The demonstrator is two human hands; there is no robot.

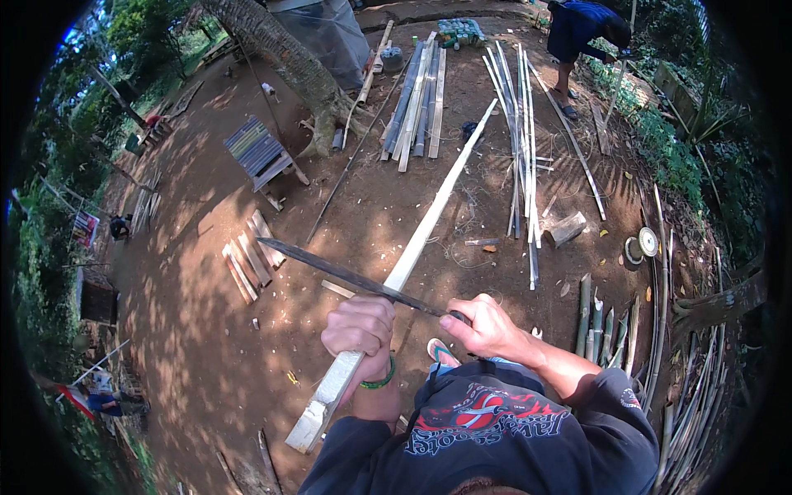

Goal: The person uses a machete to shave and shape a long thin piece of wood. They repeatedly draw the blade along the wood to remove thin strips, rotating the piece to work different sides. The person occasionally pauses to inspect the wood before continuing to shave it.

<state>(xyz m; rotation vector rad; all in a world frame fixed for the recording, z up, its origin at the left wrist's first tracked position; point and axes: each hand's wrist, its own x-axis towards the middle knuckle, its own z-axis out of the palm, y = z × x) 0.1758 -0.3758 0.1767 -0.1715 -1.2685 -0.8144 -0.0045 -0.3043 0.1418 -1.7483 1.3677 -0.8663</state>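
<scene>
My left hand (361,328) is closed in a fist around a long pale bamboo slat (429,221). The slat slopes from its blunt near end, below my fist, to a far end pointing up and to the right. My right hand (485,324) grips a machete (334,270) by its handle, which is mostly hidden by the fingers. Its dark blade crosses the slat just beyond my left fist, with the tip out to the left. Whether the edge bites into the slat I cannot tell.
Bamboo lengths (423,99) and thin strips (521,136) lie on the dirt ahead. A short log (565,229) and cut green bamboo pieces (584,313) are at right. Short boards (254,257) and a slatted bench (262,153) are at left. Another person (584,37) bends over at far right.
</scene>
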